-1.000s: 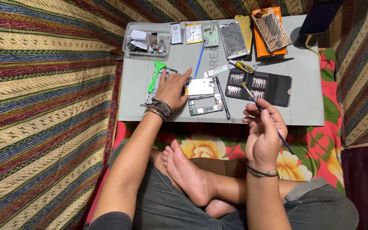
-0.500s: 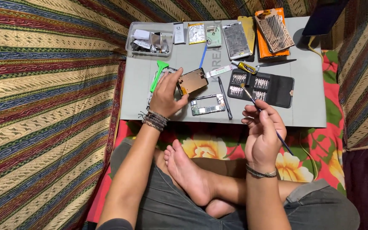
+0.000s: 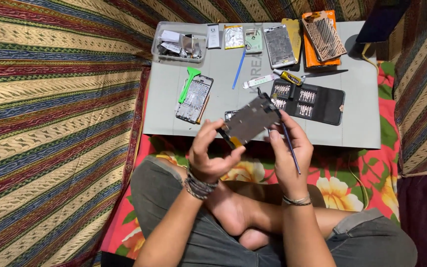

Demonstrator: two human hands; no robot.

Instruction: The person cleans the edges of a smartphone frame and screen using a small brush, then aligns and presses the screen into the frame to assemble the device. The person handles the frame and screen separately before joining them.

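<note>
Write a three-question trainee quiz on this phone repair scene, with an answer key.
1. True or false: both hands touch the flat phone part raised above the grey mat.
2. Which tool does the right hand also hold? A) green pry tool B) thin blue-handled tool C) tweezers
3. Where does the open black bit case lie relative to the clear plastic box of parts?

Key
1. True: the left hand grips its lower end and the right hand's fingers touch its right edge.
2. B: the thin blue-handled tool; the green pry tool lies on the mat.
3. To the right and nearer the person.
</note>
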